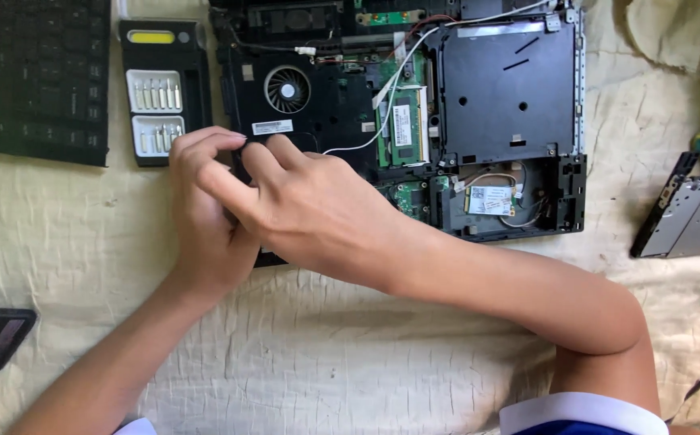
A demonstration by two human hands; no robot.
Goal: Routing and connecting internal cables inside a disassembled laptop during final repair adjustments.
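With both hands meeting at the near-left corner of the opened laptop base [414, 121], left hand [205, 217] and right hand [310, 209] pinching its black edge, we should pry gently, keeping our fingers [205, 149] off the fan [287, 89] just beyond them.

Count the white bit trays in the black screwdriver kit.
2. The upper tray sits below the kit's yellow strip; the lower tray lies directly beneath it, its right edge beside the left hand. None appear hidden.
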